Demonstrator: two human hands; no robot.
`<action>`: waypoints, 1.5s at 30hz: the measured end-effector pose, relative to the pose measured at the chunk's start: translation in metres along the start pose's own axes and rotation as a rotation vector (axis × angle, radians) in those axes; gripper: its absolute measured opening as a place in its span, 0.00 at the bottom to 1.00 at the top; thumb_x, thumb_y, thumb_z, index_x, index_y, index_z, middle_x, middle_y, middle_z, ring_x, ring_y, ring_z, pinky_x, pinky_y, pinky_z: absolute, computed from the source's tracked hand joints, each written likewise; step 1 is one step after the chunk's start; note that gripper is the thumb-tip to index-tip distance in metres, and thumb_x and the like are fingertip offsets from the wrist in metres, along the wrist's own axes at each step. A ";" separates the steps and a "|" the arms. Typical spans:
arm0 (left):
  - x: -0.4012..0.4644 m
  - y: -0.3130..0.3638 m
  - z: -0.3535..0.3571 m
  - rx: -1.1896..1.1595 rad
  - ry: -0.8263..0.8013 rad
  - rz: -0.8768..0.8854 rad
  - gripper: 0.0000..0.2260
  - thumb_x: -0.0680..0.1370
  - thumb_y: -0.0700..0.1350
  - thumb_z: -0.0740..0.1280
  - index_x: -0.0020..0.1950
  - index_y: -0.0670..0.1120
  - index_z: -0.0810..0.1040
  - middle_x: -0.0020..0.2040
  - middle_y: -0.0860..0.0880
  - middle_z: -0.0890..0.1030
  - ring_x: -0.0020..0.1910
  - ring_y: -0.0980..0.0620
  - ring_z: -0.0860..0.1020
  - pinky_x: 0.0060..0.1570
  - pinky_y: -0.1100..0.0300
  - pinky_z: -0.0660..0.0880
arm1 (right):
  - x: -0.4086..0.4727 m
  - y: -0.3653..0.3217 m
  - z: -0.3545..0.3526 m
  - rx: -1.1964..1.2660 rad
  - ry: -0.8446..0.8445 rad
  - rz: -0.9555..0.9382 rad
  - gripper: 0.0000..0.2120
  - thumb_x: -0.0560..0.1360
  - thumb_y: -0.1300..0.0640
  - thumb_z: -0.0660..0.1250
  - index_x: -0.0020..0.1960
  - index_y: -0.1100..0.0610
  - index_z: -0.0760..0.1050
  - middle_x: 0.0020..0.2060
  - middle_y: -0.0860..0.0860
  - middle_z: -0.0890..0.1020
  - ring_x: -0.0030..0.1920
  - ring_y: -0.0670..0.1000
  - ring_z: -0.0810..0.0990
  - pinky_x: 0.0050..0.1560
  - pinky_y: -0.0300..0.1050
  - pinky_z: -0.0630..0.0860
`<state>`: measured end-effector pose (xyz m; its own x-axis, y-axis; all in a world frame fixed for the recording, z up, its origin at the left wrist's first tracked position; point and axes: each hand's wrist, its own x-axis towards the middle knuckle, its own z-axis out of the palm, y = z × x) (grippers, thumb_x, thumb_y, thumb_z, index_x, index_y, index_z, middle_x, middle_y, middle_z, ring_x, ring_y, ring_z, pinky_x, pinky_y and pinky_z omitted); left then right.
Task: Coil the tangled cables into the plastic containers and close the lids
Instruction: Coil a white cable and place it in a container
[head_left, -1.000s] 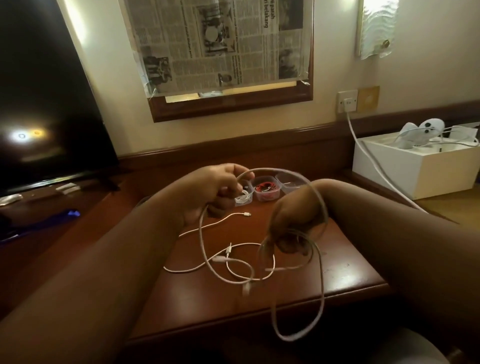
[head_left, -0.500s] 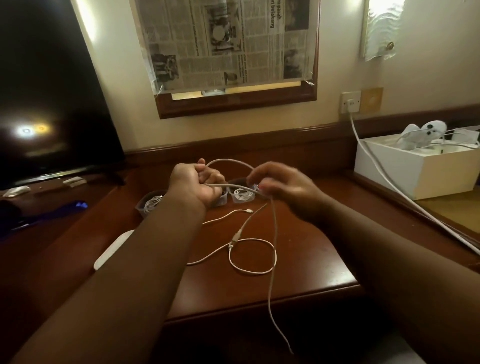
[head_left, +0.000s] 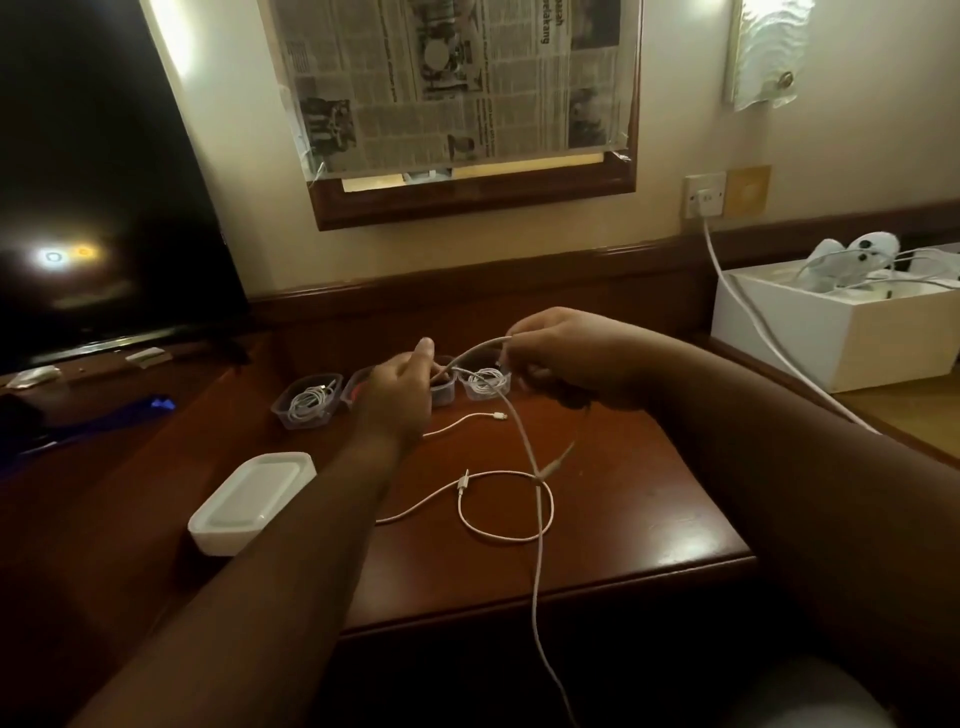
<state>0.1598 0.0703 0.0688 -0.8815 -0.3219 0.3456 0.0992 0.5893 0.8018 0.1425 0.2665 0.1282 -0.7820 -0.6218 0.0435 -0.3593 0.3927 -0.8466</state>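
Both hands hold one white cable above the brown table. My left hand grips one part of it in curled fingers. My right hand pinches it a little to the right, and the rest hangs down past the table's front edge. A second white cable lies looped on the table below my hands. Small clear plastic containers stand in a row behind my hands: one at the left and one further right each hold a coiled white cable. The containers between them are partly hidden by my left hand.
A stack of white lids lies at the table's left. A dark TV screen stands at the far left. A white box with cables sits at the right, and a thick white cord runs from a wall socket past it.
My hands moved slightly apart and to the right, stretching a short span of cable between them. The view shifted, so the left container and the lids came into sight.
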 end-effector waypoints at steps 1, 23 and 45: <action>0.000 0.000 -0.001 0.015 0.033 0.039 0.24 0.84 0.59 0.51 0.46 0.46 0.80 0.40 0.49 0.78 0.40 0.52 0.77 0.43 0.56 0.73 | 0.001 -0.002 -0.001 -0.037 -0.011 0.016 0.10 0.80 0.57 0.60 0.42 0.57 0.75 0.28 0.48 0.71 0.23 0.44 0.66 0.23 0.37 0.63; -0.001 0.036 0.009 -0.719 -0.049 -0.220 0.12 0.84 0.52 0.59 0.51 0.45 0.76 0.37 0.46 0.72 0.30 0.53 0.68 0.30 0.58 0.64 | 0.009 0.003 0.023 1.053 -0.383 -0.135 0.14 0.80 0.49 0.57 0.43 0.56 0.72 0.28 0.50 0.68 0.33 0.51 0.73 0.49 0.52 0.76; -0.024 0.006 0.042 -0.716 -0.283 -0.288 0.12 0.84 0.46 0.58 0.43 0.47 0.74 0.30 0.50 0.67 0.24 0.57 0.65 0.24 0.64 0.60 | 0.014 -0.007 0.038 0.901 0.066 -0.206 0.15 0.85 0.55 0.52 0.47 0.58 0.74 0.38 0.52 0.77 0.38 0.49 0.75 0.41 0.43 0.72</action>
<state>0.1620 0.1123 0.0449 -0.9910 -0.1326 0.0189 0.0369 -0.1343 0.9903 0.1535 0.2294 0.1147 -0.7839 -0.5704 0.2452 0.0160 -0.4133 -0.9104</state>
